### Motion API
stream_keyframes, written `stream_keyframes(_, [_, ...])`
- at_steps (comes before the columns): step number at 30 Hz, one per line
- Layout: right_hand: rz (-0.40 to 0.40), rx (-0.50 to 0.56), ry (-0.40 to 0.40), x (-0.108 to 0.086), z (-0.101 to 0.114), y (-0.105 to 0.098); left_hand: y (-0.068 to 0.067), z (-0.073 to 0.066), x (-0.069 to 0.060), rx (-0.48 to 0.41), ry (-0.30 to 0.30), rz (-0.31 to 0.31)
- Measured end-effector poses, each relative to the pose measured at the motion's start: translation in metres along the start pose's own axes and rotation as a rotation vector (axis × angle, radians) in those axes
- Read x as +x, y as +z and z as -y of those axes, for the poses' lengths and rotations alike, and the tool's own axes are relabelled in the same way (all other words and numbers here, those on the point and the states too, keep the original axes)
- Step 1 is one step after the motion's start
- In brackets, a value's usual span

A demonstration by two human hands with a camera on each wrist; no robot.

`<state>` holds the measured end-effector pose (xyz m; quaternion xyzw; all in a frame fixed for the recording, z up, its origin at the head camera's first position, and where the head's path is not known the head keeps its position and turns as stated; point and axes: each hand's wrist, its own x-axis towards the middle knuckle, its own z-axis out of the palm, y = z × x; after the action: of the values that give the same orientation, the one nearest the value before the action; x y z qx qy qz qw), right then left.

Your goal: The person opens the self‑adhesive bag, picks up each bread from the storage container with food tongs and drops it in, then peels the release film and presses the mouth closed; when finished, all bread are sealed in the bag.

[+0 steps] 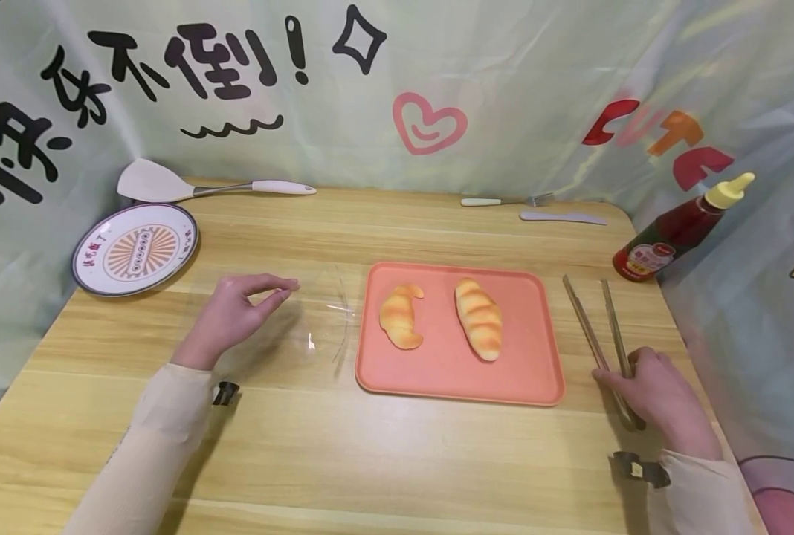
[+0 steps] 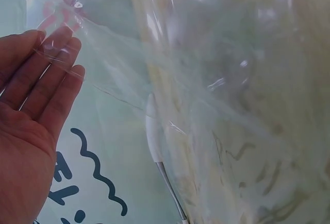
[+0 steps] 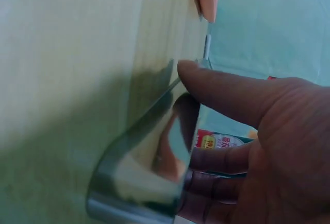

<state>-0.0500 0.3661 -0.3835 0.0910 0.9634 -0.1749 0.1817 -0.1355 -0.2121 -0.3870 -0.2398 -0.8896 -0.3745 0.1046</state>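
Observation:
In the head view my left hand (image 1: 236,312) pinches the edge of a clear plastic bag (image 1: 317,334) left of the pink tray. The left wrist view shows the film (image 2: 232,85) reaching away from the fingertips of that hand (image 2: 36,121). My right hand (image 1: 667,405) grips metal tongs (image 1: 588,327) near their bent end, right of the tray; their arms stand apart, tips pointing to the back. In the right wrist view the thumb of this hand (image 3: 294,121) lies along the shiny tongs (image 3: 121,183). A small croissant (image 1: 397,319) and a longer bread roll (image 1: 480,319) lie on the tray (image 1: 430,385).
At the back left a white spatula (image 1: 152,180) lies behind a patterned plate (image 1: 92,267). A fork (image 1: 482,201) and a pale knife (image 1: 562,218) lie along the back edge. A red sauce bottle (image 1: 671,236) stands at the back right. Printed cloth hangs around the table.

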Motion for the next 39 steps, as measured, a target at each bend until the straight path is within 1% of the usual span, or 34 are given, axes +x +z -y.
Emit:
stream_keyframes(4, [-0.013, 0.015, 0.003, 0.002, -0.001, 0.002, 0.0, 0.0, -0.001, -0.006, -0.004, 0.004])
stream_keyframes(7, [-0.034, 0.0, -0.008, 0.001, -0.002, 0.002, 0.0, 0.0, -0.001, -0.012, -0.009, -0.005])
stream_keyframes(10, [-0.082, -0.008, -0.012, -0.001, -0.004, 0.002, -0.002, 0.0, -0.001, -0.015, -0.008, -0.014])
stream_keyframes(13, [-0.143, 0.012, -0.025, -0.004, -0.007, 0.002, -0.003, 0.0, -0.001, -0.011, -0.006, -0.013])
stream_keyframes(16, [-0.185, 0.032, -0.067, -0.007, -0.009, 0.001, -0.003, 0.002, -0.001, 0.003, -0.008, -0.01])
stream_keyframes(20, [-0.186, 0.054, -0.084, -0.01, -0.01, -0.004, -0.002, 0.003, -0.001, 0.011, -0.014, -0.011])
stream_keyframes(22, [-0.183, 0.062, -0.071, -0.012, -0.008, -0.006, -0.002, 0.002, -0.001, 0.006, -0.016, -0.01])
stream_keyframes(24, [-0.184, 0.06, -0.078, -0.015, -0.005, -0.007, -0.002, 0.002, -0.001, 0.002, -0.02, -0.01])
stream_keyframes(27, [-0.186, 0.044, -0.111, -0.02, 0.0, -0.009, -0.002, 0.001, -0.001, -0.004, -0.024, -0.006])
stream_keyframes(32, [-0.187, 0.011, -0.189, -0.029, 0.009, -0.014, -0.002, 0.001, 0.0, -0.002, -0.034, -0.003])
stream_keyframes(39, [-0.158, -0.002, -0.276, -0.041, 0.021, -0.014, -0.001, 0.002, 0.001, -0.011, -0.035, 0.002])
